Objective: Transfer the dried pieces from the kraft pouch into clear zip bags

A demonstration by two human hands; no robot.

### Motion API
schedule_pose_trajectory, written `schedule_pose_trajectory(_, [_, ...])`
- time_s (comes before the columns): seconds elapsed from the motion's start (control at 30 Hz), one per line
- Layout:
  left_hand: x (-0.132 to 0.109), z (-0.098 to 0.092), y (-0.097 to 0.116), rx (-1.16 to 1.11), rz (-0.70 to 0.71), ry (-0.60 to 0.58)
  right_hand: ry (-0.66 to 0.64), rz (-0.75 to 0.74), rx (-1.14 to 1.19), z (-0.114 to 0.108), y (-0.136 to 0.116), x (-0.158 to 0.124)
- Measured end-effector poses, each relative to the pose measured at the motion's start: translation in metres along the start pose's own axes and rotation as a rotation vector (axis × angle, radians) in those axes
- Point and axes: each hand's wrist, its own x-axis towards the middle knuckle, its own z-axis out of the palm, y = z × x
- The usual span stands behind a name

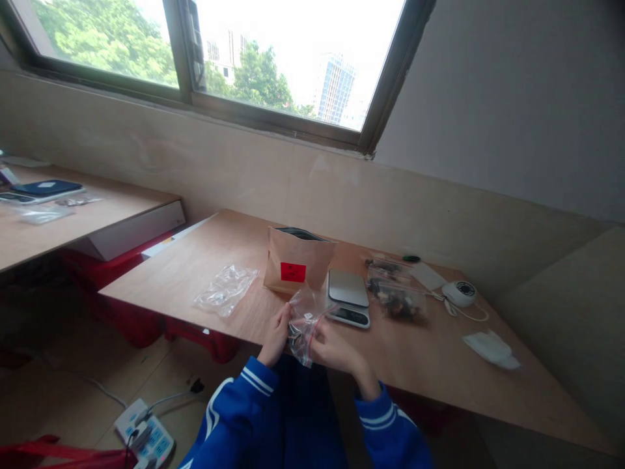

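Observation:
Between my two hands, at the table's near edge, is a clear zip bag (306,306) with a red seal line and some small dark items low inside it. My left hand (276,335) pinches the bag's left side. On the other side, my right hand (334,345) grips it near the red seal line; its fingertips are partly hidden by the plastic. Just behind the bag stands a brown paper pouch (278,260), its top open, with a red label (293,271) on the front. To the right lies a kitchen scale (348,290) with nothing on its plate.
Right of the scale are zip bags of dark small parts (403,303), a white dome camera (459,293) with its cable, and a white crumpled sheet (491,348). Empty clear bags (227,290) lie left. Below are a power strip (146,433) and red stools (202,335).

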Motion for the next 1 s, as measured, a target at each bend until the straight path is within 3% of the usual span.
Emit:
schedule_pose_trajectory(0.2, [0.001,0.001,0.000,0.144,0.107,0.014,0.069,0.081,0.049,0.004,0.002,0.005])
schedule_pose_trajectory(0.37, [0.001,-0.001,-0.005,0.226,0.119,0.063,0.090,0.070,0.053,0.011,0.008,0.006])
schedule_pose_trajectory(0.47, [-0.001,0.000,-0.006,0.227,0.131,0.055,0.082,0.099,0.072,0.014,0.011,0.005])
schedule_pose_trajectory(0.83, [0.002,-0.002,-0.002,0.140,0.076,0.096,0.344,0.154,-0.029,0.031,0.015,0.005])
schedule_pose_trajectory(1.0, [0.005,-0.005,-0.008,0.070,0.070,0.090,0.284,0.082,-0.002,0.028,0.007,0.000])
